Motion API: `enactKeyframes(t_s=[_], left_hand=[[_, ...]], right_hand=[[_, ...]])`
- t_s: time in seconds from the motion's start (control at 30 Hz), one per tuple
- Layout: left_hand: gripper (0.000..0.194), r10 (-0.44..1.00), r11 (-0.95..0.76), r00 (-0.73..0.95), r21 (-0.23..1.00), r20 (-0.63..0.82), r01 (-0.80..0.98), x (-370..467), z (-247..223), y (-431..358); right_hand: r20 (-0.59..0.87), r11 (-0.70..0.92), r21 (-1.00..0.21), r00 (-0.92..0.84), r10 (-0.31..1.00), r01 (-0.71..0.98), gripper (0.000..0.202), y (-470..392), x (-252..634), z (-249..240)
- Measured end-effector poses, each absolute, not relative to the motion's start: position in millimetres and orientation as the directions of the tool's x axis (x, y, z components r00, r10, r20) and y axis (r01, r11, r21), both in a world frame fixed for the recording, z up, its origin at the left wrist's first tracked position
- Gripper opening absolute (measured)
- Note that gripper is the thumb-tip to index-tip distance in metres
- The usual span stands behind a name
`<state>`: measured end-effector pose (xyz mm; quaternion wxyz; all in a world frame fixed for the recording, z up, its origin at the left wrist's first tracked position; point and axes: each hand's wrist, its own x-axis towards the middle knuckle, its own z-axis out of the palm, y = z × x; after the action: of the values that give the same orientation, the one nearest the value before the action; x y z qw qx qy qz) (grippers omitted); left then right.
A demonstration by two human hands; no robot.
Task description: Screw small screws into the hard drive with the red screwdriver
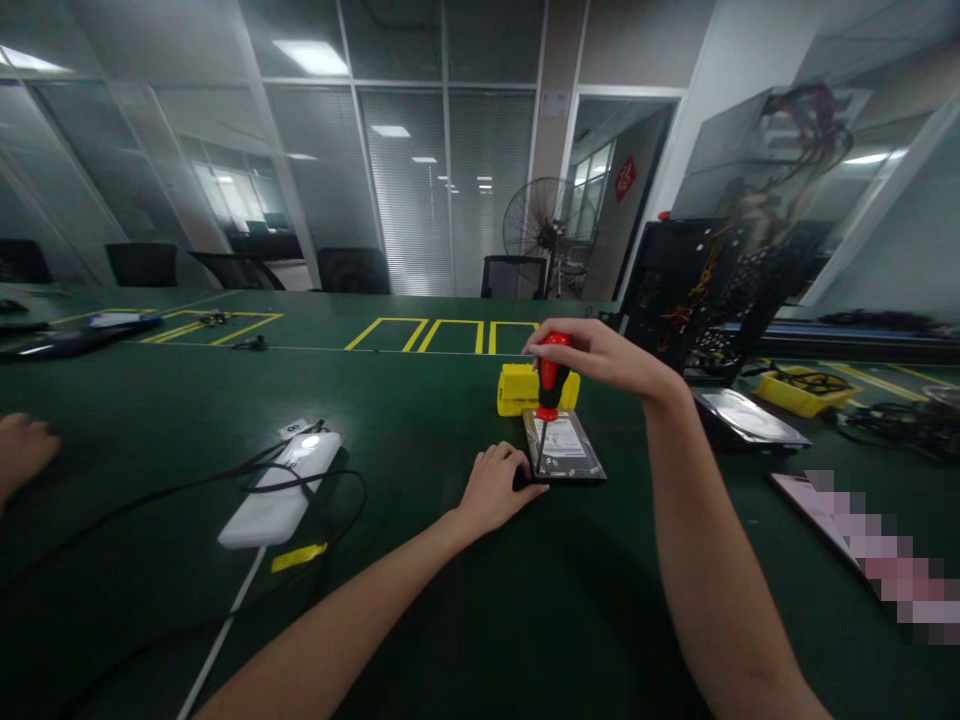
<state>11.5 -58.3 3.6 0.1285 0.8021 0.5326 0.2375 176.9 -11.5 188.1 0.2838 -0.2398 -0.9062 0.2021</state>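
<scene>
Head view: a hard drive [564, 447] is seen lying flat on the green tabletop [420, 420], label side up, just in front of a yellow box [517, 388]. A screwdriver [551, 385] with a red and black handle is held upright over the drive's near left corner, its thin shaft reaching down to the casing.

Several slips are judged possible. The tip could cam out of the screw head if the shaft is tilted or pressed too lightly, and the head could be stripped or the label scratched. The drive could be pushed across the smooth tabletop if it is not braced firmly enough, since it is steadied from one side only. A loosened screw, being too small to be made out, could be lost against the dark surface.

The right hand [600, 355] is closed around the top of the screwdriver handle, above and just behind the drive. The left hand [495, 490] is laid on the tabletop with its fingers curled against the drive's left edge, touching it; whether anything is pinched there cannot be told. The two hands are kept apart, one high and one low.

Further out, a second hard drive [746, 418] lies to the right, a white device [281, 490] with black cables to the left, and another person's hand [22, 450] rests at the far left edge.
</scene>
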Motion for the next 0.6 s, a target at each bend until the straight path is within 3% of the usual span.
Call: enactKeyframes(t_s=[0.37, 0.6], left_hand=[[0.030, 0.922, -0.385, 0.313, 0.467, 0.228, 0.796, 11.8, 5.7, -59.4], [0.028, 0.925, -0.379, 0.316, 0.482, 0.211, 0.790, 11.7, 7.0, -59.8]], right_hand=[[0.346, 0.768, -0.602, -0.796, 0.497, 0.218, 0.031, -13.7, 181.9, 192.5], [0.375, 0.763, -0.496, -0.691, 0.618, 0.414, 0.033, -12.4, 176.6, 189.0]])
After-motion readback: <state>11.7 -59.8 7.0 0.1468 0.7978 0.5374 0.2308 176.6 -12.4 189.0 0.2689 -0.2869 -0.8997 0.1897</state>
